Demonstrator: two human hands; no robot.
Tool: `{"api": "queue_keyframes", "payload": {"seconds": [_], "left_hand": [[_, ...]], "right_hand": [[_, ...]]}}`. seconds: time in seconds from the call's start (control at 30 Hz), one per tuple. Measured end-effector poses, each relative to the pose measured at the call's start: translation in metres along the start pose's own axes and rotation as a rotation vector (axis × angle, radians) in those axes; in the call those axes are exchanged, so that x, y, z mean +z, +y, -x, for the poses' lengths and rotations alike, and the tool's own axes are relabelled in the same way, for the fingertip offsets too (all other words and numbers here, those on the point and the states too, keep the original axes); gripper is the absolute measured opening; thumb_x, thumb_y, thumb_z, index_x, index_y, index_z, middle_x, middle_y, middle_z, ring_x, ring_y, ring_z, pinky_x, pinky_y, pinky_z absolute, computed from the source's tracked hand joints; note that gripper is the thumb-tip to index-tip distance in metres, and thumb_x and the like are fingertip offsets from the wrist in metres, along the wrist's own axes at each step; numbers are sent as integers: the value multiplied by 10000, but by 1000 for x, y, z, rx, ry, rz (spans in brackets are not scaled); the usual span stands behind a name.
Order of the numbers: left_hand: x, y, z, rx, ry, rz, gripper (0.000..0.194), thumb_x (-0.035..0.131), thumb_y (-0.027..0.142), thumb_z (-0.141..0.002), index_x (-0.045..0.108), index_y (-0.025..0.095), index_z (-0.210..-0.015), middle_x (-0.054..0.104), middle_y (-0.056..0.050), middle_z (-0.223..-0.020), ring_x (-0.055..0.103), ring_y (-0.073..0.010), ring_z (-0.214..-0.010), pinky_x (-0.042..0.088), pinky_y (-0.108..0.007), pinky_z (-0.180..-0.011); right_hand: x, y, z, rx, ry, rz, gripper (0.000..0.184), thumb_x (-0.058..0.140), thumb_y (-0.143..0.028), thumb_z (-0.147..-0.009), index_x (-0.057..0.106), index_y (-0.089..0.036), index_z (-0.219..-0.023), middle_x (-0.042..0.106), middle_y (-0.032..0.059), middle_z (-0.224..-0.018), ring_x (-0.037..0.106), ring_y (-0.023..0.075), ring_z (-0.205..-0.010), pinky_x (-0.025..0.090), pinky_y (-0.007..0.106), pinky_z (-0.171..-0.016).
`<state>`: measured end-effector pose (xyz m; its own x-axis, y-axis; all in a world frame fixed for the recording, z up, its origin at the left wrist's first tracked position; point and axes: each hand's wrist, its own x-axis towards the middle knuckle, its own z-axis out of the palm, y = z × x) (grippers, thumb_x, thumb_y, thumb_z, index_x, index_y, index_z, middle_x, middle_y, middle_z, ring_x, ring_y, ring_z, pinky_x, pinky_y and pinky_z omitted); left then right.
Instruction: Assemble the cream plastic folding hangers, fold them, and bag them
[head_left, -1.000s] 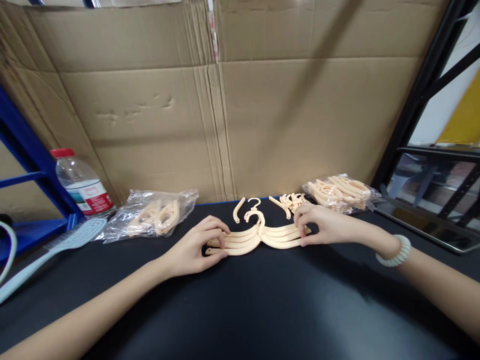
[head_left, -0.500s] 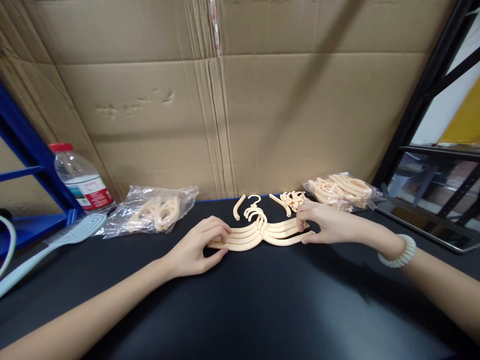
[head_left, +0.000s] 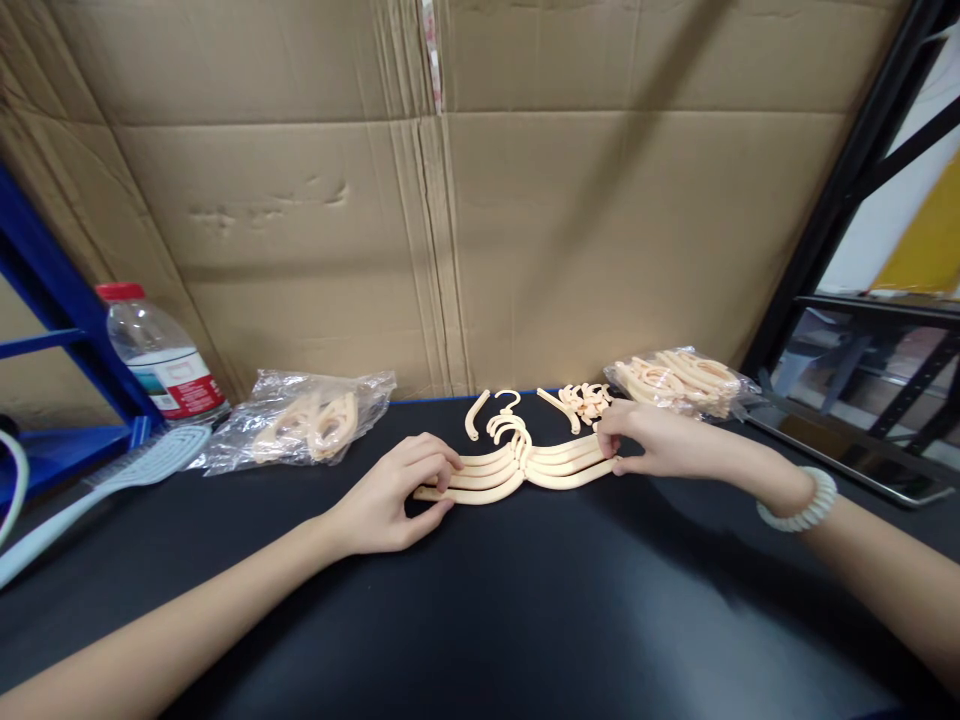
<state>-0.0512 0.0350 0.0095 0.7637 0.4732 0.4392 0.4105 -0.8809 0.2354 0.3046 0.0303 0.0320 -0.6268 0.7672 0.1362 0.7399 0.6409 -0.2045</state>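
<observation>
A black table (head_left: 480, 620) carries beige hangers (head_left: 487, 478) and plastic bags (head_left: 300, 422).

Cardboard (head_left: 300, 220) stands behind the black tabletop (head_left: 465, 620).

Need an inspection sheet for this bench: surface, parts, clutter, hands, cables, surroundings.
Surface: black tabletop, dark and smooth.
Parts: overlapping hangers between the hands; loose curved piece, loose hook and small-parts pile behind.
Clutter: left bag, right bag, red-capped bottle, brush, dark flat slab.
Left hand: at hangers' left ends, grip unclear.
Right hand: at right ends, grip unclear.
Cables: pale curved strip at left edge, unidentifiable.
Surroundings: creased cardboard behind, blue frame left, black frame right.
</observation>
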Motion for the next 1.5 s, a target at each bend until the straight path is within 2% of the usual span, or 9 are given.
{"api": "queue_keyframes", "payload": {"seconds": [0.37,0.47,0.67,0.8,1.1,1.5], "left_hand": [[-1,2,0,38,48,-7,98,534,137,-788,470,191,-737,615,-64,-962,563,-197,-885,432,-345,-806],[0,0,2,9,102,-6,78,511,135,-808,491,187,-755,620,-61,-942,567,-183,-842,441,-332,-778],[3,-6,3,-113,239,-1,46,488,157,-836,500,187,-804,627,-42,-888,586,-163,-789,470,-297,-731],[5,-8,3,-123,247,-14,59,481,144,-832,518,185,-853,628,-41,-897,604,-167,-823,482,-299,-756],[6,-10,3,-134,270,-28,98,450,125,-831,527,185,-825,633,-44,-880,607,-169,-820,488,-304,-749],[5,-11,4,-166,274,-50,111,431,134,-840,526,187,-822,636,-42,-875,612,-173,-824,488,-316,-756]], "right_hand": [[-8,-10,1,55,-48,-42,82,680,-164,-737,598,-166,-727,609,29,-792,551,162,-752,417,273,-685],[-7,-7,1,79,3,-43,67,616,-184,-785,602,-165,-722,619,31,-755,553,152,-693,407,265,-634],[-2,-5,-2,102,111,38,179,529,-230,-854,593,-165,-700,607,29,-677,524,146,-613,358,267,-573],[0,-7,-3,131,102,54,174,522,-199,-845,581,-169,-684,605,20,-651,519,139,-587,340,261,-559],[0,-5,-2,213,135,76,183,514,-177,-829,548,-176,-650,598,8,-619,508,132,-546,321,254,-525],[6,-4,-7,127,191,100,191,486,-177,-847,609,-161,-701,628,47,-678,533,163,-629,358,275,-592]]}}
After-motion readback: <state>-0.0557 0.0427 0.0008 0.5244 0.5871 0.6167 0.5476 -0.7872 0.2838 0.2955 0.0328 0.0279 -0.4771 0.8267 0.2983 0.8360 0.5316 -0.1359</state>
